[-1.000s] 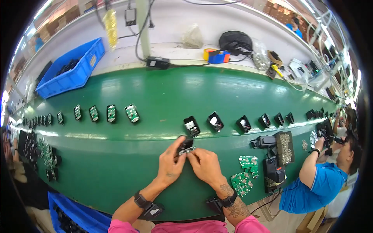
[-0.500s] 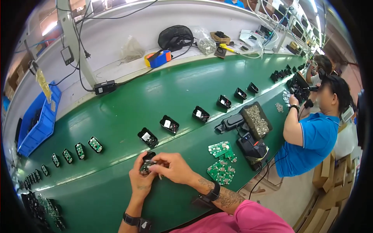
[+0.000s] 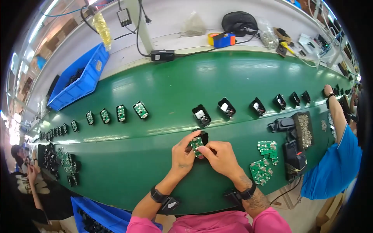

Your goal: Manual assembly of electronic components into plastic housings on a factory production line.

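A small green circuit board (image 3: pixel 196 144) sits at the mouth of a black plastic housing (image 3: pixel 204 135), tilted up between my hands. My left hand (image 3: pixel 182 154) is wrapped around the housing's left side. With its thumb, my right hand (image 3: pixel 222 158) presses on the board's face while its fingers close around the right side. How deep the board lies in the housing cannot be seen. Just beyond my hands, an open black housing (image 3: pixel 201 116) with a white part and wires inside lies on the green bench (image 3: pixel 163 87).
Several open housings (image 3: pixel 257 106) run off to the right, and board-fitted ones (image 3: pixel 140 110) to the left. Loose circuit boards (image 3: pixel 261 171) lie right of my hands, beside a screw tray (image 3: pixel 303 130). Blue crates (image 3: pixel 79 83) stand back left and below. Co-workers flank both sides.
The view has swung left, shifting the bench rightward in the picture. The board now shows its green face flat in the housing's opening, under my right thumb. The right co-worker's arm reaches over the bench.
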`<state>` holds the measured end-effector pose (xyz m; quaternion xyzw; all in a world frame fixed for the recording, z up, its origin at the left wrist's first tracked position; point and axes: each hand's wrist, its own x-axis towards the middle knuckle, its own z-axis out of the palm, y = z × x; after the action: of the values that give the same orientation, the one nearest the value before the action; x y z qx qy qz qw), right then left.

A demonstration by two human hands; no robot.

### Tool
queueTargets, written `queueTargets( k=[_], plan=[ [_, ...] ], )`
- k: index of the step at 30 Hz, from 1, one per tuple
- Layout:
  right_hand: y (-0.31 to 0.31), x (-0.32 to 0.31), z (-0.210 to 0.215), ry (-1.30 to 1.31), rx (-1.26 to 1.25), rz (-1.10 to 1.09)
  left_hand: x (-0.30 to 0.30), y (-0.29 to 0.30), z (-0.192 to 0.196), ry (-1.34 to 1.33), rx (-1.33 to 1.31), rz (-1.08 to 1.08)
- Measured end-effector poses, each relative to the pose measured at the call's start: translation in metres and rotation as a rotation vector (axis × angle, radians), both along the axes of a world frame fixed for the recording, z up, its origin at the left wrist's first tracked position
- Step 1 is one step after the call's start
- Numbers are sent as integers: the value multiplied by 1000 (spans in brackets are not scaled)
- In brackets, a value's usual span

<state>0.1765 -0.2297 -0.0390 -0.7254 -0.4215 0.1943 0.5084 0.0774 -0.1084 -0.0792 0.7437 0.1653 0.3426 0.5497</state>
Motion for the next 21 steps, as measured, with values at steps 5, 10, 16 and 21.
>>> queueTargets(
  k=[5, 10, 16, 21],
  plan=[
    [3, -3, -2, -2, 68, 24, -5, 3, 0, 74, -28, 0],
    [5, 2, -8, -117, 34, -68, -2, 10, -4, 22, -175, -184],
    [5, 4, -10, -321, -47, -158, -3, 12, 10, -35, -435, -316],
    [6, 3, -19, -363, -199, -167, -2, 6, 8, 57, -398, -179]
  ],
)
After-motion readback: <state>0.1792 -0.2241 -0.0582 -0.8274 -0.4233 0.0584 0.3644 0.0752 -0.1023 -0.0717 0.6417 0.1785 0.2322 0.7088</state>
